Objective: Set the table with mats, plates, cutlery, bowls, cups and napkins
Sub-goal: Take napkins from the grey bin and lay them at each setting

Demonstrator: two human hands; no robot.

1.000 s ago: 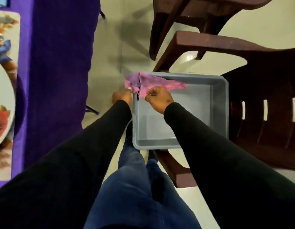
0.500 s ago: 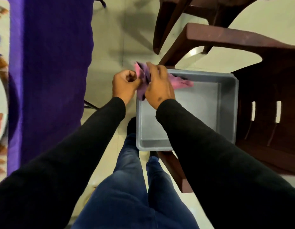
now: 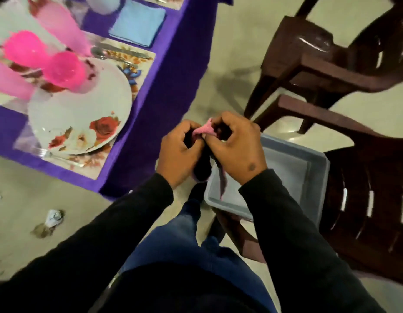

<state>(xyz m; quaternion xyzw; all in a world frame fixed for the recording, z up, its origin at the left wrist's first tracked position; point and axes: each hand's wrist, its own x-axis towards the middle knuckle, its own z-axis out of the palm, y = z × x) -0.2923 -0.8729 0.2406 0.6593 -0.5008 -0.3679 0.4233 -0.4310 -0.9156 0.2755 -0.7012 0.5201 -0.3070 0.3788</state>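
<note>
Both hands now hold the soft pink cloth napkin (image 3: 206, 130) up in front of the body, where a second ago it was spread across the rim of the grey rectangular plastic tub (image 3: 308, 177). The left hand (image 3: 181, 152) and the right hand (image 3: 235, 147) have come close together, fingers curled and pinching the fabric, which is gathered into a small crumpled peak between them, with a darker strip hanging down over the tub's near corner. The view has also swung toward the desk (image 3: 173, 64) with its purple cloth, so I judge the napkin is being folded on its way to the place setting.

On the desk lie a glossy round white plate with red rose prints (image 3: 83, 114), set on a floral rectangular mat (image 3: 137, 62), a translucent bright pink plastic cup (image 3: 65, 71), shiny metal cutlery (image 3: 119, 54), and a flat, square blue napkin (image 3: 137, 21) already folded. The tub, smooth and now seemingly empty, rests on a dark brown moulded plastic chair (image 3: 365, 177).
</note>
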